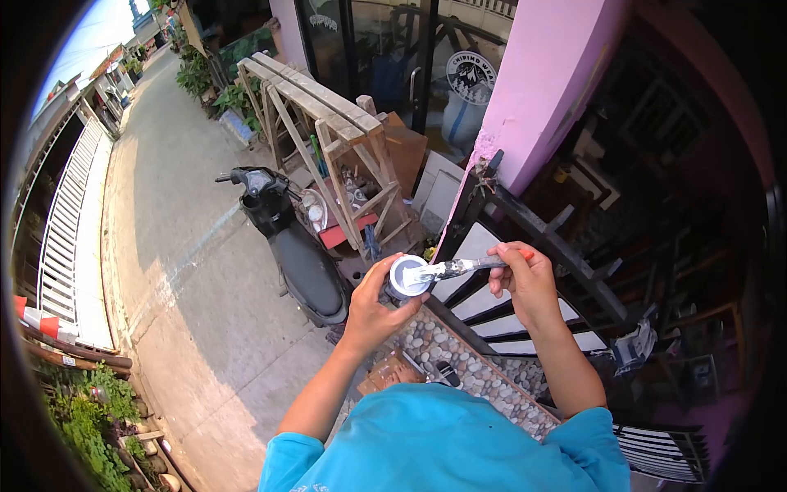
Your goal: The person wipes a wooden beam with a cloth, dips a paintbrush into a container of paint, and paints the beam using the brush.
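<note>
My left hand (375,302) is wrapped round a small round cup (398,286) with white paint inside. In my right hand (521,275) is a paintbrush (471,265) with an orange-tipped handle, its shaft smeared with dark and white paint. The white-coated bristles rest at the cup's opening, over its right rim. Both hands are in front of my blue shirt, close to a black and white metal gate (484,303).
A parked scooter (303,266) stands left of the cup. Behind it is a wooden trestle (352,123) with clutter beneath. A pink pillar (541,90) rises beyond the gate. Pebbled paving (492,381) lies below, and plants (90,418) grow at lower left.
</note>
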Motion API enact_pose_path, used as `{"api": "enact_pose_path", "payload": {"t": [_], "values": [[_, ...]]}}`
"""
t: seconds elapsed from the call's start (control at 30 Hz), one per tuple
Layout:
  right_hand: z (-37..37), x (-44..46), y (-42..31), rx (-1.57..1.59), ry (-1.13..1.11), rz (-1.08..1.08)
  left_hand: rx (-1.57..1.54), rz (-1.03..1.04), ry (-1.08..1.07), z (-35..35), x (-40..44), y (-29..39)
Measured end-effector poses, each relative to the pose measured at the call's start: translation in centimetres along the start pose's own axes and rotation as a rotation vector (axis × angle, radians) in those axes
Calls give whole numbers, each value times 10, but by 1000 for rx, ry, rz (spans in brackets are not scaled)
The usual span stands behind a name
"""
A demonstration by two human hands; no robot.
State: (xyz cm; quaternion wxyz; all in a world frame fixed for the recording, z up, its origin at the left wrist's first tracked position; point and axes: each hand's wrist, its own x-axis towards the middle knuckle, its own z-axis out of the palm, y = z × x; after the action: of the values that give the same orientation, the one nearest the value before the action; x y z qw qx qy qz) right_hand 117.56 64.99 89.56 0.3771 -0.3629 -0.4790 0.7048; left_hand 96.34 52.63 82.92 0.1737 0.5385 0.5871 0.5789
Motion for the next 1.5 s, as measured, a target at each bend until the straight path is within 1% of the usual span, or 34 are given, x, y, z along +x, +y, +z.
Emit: {"api": "enact_pose_path", "payload": {"t": [0.03,0.1,0.17,0.23,0.27,0.3,0.37,0.4,0.47,0.5,0.57,0.63,0.67,0.7,0.77,0.87,0.9,0.97,1.07,1.1,1.17,1.3,1.33,1.37,1.4,1.43,1.5], "values": [[-2,-2,5,1,2,-2,-3,4,-6,0,0,0],[-5,-6,15,156,39,64,-9,1,-15,-1,1,2],[-10,-9,24,177,28,72,-15,-4,-22,-1,2,3],[-12,-14,29,281,21,85,-41,-17,-31,-2,3,2],[-15,-17,30,276,-24,70,-42,-17,-30,-2,3,2],[-16,-20,31,275,-25,69,-33,-16,-31,-2,3,2],[-15,-25,30,230,-68,-20,-23,-13,-29,-4,5,3],[-15,-29,30,230,-71,-22,-30,-15,-23,-5,6,3],[-15,-35,29,164,-117,-154,-37,-14,-14,-5,8,3],[-14,-37,30,163,-120,-157,-40,-6,-3,-5,9,2],[-11,-41,31,97,-193,-338,-41,7,11,-5,11,3],[-9,-45,30,76,-214,-376,-20,-5,11,-5,13,4],[-8,-47,31,7,-211,-444,-20,0,11,-4,15,5],[-7,-49,32,-62,-207,-512,-35,-7,15,-4,16,6],[-5,-53,33,-95,-194,-553,-53,-7,19,-3,20,8],[-5,-55,33,-268,-181,-738,-72,9,11,-2,26,14],[-5,-55,32,-271,-179,-744,-77,16,11,-2,28,17],[-3,-55,30,-368,-153,-840,-87,36,7,-1,32,21],[2,-55,23,-366,-123,-885,-52,52,-1,2,36,17],[2,-55,20,-383,-109,-894,-92,49,7,5,38,20],[-2,-52,17,-508,-114,-970,-83,89,46,9,43,21],[11,-55,3,-564,-95,-1108,-199,109,14,12,55,29],[10,-54,0,-574,-82,-1121,-225,83,11,11,56,38],[9,-50,-3,-556,-33,-1143,-251,61,8,12,59,43],[6,-48,-9,-539,26,-1175,-222,96,9,14,63,40],[3,-48,-18,-604,44,-1178,-227,109,2,13,62,39],[-1,-42,-36,-591,92,-1221,-237,85,6,12,62,36]]}}
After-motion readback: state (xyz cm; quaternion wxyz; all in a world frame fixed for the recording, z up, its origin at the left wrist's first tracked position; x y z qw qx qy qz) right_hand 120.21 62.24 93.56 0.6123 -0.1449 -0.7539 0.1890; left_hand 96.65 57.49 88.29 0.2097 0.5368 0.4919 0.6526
